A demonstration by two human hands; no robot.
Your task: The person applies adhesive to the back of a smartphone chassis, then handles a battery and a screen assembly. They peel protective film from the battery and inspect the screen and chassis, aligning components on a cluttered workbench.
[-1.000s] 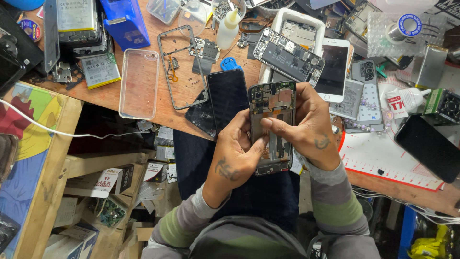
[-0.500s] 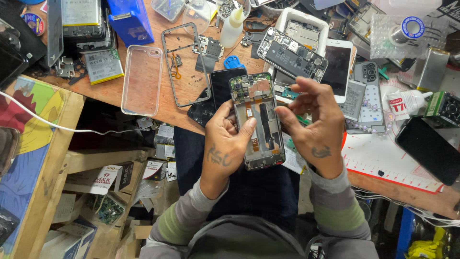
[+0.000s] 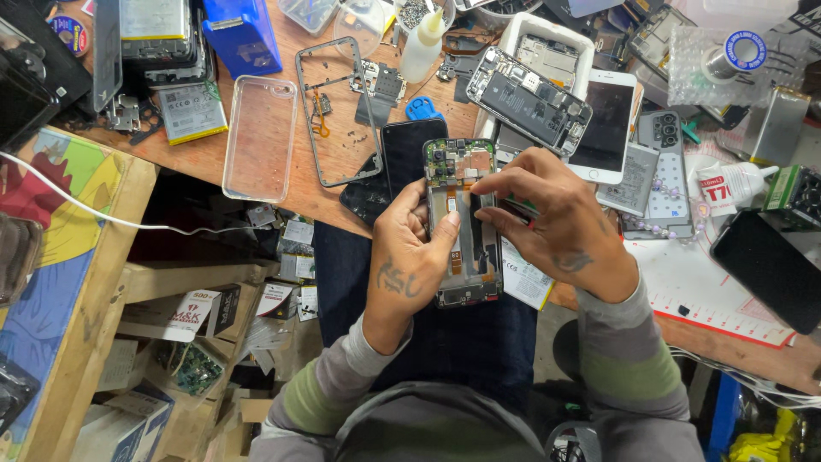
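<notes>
- Since the earlier frame, opened phone (image 3: 463, 224) raised slightly toward the wooden surface (image 3: 282, 175), right fingers shifted to its upper middle.
- Left hand (image 3: 409, 261) clamped on the phone's left edge, thumb lying across the exposed inside, fingers curled behind.
- Right hand (image 3: 552, 227) partly closed, fingertips (image 3: 481, 190) pressed on the phone's upper part near the camera cluster; cannot tell whether anything small is pinched there.
- Phone held upright above the lap, just in front of the surface's edge, its top overlapping a dark phone (image 3: 410, 150) lying there.
- Nearby on the surface: clear case (image 3: 259, 137), bare metal frame (image 3: 335, 107), white phone (image 3: 607, 124), glue bottle (image 3: 425, 43).
</notes>
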